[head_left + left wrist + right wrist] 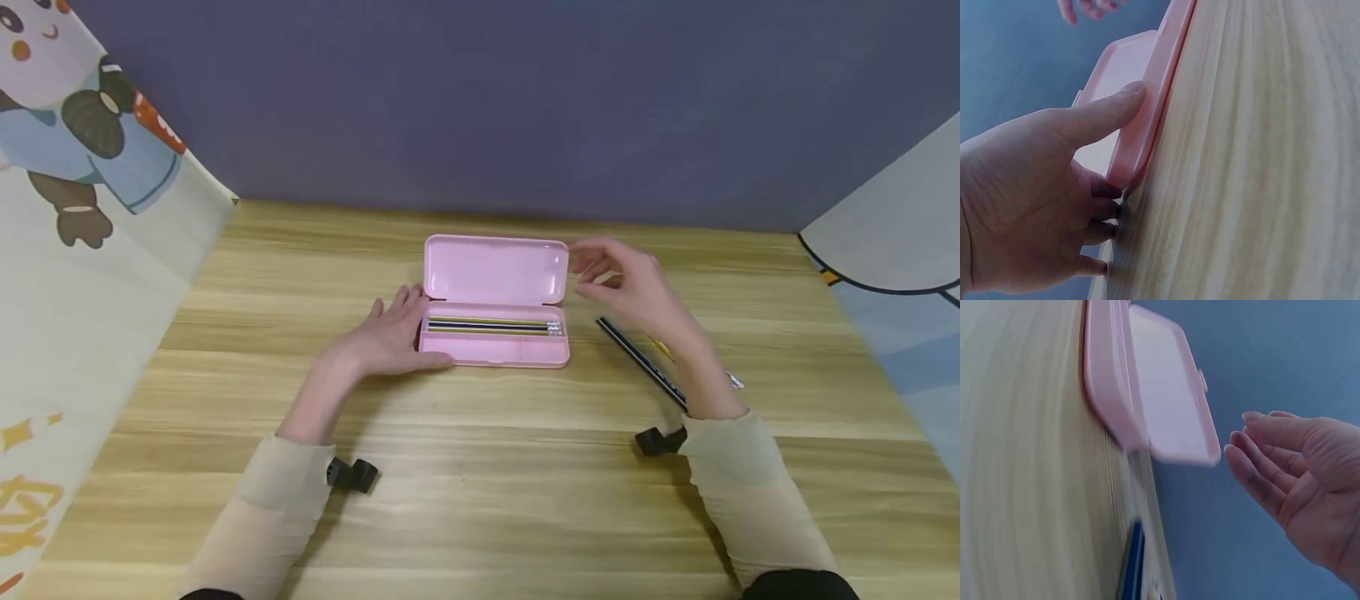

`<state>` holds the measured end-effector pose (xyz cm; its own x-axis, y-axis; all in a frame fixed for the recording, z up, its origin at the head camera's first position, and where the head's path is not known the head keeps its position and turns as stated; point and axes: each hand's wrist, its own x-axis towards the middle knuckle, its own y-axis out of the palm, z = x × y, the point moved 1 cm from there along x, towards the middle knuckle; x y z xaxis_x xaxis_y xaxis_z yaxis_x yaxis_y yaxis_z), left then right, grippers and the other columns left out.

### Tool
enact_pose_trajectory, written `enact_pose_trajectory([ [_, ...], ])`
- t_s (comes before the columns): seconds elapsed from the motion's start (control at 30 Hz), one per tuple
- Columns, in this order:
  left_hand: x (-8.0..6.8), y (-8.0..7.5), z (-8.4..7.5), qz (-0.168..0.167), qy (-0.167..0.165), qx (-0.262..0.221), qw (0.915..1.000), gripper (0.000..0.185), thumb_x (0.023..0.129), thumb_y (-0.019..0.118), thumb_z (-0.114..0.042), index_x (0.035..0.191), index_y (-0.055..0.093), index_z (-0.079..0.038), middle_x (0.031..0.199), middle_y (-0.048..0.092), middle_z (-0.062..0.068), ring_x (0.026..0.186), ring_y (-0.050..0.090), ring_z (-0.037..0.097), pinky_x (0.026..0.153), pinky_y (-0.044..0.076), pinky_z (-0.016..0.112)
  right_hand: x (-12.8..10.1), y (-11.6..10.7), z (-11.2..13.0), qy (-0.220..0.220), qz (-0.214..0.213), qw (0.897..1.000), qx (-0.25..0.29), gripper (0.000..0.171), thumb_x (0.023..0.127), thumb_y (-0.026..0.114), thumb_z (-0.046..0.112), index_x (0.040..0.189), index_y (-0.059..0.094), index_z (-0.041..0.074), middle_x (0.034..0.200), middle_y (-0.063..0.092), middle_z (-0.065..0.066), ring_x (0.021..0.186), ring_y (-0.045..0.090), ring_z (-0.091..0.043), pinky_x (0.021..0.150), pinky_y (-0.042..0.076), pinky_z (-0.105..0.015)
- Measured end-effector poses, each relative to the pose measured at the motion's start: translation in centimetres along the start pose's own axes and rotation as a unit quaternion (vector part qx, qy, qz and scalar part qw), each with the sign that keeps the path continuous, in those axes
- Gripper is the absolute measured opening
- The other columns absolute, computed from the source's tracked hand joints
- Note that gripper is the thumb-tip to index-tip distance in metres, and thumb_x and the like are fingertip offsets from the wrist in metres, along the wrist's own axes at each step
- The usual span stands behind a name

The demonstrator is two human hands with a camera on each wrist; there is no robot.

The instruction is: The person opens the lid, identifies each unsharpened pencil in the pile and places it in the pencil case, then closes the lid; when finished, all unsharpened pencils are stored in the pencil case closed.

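Note:
A pink pencil case lies with its lid raised at the back. Several striped pencils, their eraser ends to the right, fill its long rear compartment. My left hand rests against the case's left end, its fingers spread along the side and the thumb on the front wall. Beside the lid's right edge, my right hand hovers with fingers loosely bent and nothing in them. In the right wrist view a narrow gap parts its fingertips from the lid.
To the right of the case lie dark pencils, and a yellow pencil with a white eraser end, partly hidden under my right wrist. A wooden table carries everything. A dark blue panel stands behind it.

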<state>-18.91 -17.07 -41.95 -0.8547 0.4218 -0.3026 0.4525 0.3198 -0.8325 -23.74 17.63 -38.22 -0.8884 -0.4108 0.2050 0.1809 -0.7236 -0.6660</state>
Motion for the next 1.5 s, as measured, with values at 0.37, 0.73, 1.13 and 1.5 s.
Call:
enact_pose_trajectory([
  [0.37,0.0,0.0,0.2,0.002,0.004,-0.003,1.0000,0.112,0.092,0.065,-0.061,0.167,0.001,-0.009,0.174,-0.005,0.020,0.161,-0.005,0.042,0.128,-0.001,0.068,-4.3,-3.0,-3.1,0.079,0.068,0.995,-0.004,0.077,0.091,0.078,0.010,0.155,0.038,0.021,0.128,0.060,-0.014,0.107,0.066,-0.022,0.086,0.057,-0.021],
  [0.73,0.1,0.0,0.0,0.000,0.005,0.002,1.0000,0.111,0.092,0.065,-0.061,0.166,0.001,-0.008,0.174,-0.004,0.021,0.161,-0.004,0.042,0.128,-0.001,0.068,-7.0,-4.3,-5.2,0.081,0.104,0.991,-0.041,0.093,0.085,0.085,0.009,0.160,0.031,0.023,0.131,0.062,-0.014,0.103,0.068,-0.026,0.079,0.060,-0.025],
  [1.13,0.0,-0.1,0.0,0.000,0.003,0.002,1.0000,0.112,0.092,0.065,-0.062,0.166,0.000,-0.008,0.174,-0.005,0.020,0.161,-0.006,0.042,0.128,-0.002,0.068,-8.7,-4.2,-6.4,0.100,0.156,0.982,-0.041,0.103,0.079,0.087,0.004,0.162,0.028,0.020,0.131,0.060,-0.015,0.104,0.063,-0.024,0.080,0.061,-0.028],
  [1.5,0.1,0.0,-0.1,0.000,0.006,-0.005,1.0000,0.112,0.092,0.067,-0.061,0.167,0.002,-0.008,0.174,-0.005,0.020,0.161,-0.005,0.042,0.128,-0.001,0.069,-9.0,-4.0,-6.1,0.097,0.160,0.980,-0.069,0.095,0.080,0.083,-0.004,0.159,0.035,0.017,0.120,0.064,-0.014,0.095,0.064,-0.021,0.073,0.059,-0.025],
])
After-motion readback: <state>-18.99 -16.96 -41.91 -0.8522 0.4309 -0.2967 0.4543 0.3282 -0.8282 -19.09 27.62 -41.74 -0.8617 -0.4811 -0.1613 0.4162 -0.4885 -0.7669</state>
